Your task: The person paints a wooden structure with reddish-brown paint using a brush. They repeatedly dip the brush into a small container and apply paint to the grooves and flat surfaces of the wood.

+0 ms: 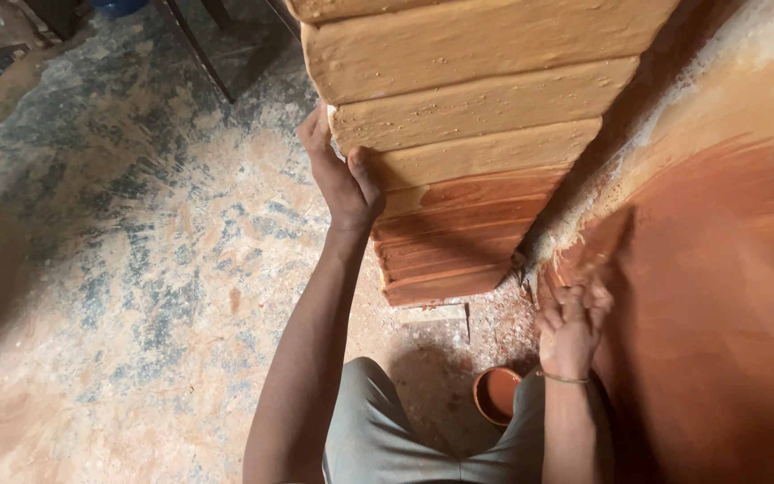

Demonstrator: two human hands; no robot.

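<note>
We brace the stepped column (468,134) with our left hand (342,179), fingers clasping its edge, while our right hand (571,327), fingers curled on something we cannot make out, should rub red coating evenly across the wall (718,269).

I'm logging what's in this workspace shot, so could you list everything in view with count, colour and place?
Moulded panel: one, pale tan above, reddish-brown on its lower ridges, upper centre.
Flat surface: one, coated reddish-brown, pale at the top, right side.
Small bowl: one, reddish-brown, on the floor between the knees.
Floor: grey, dusted with pale powder, left side.
Dark frame legs: top left, number unclear.
Bracelet: one, thin, right wrist.
Left hand: gripping the panel's left edge.
Right hand: blurred, against the coated surface.
</note>
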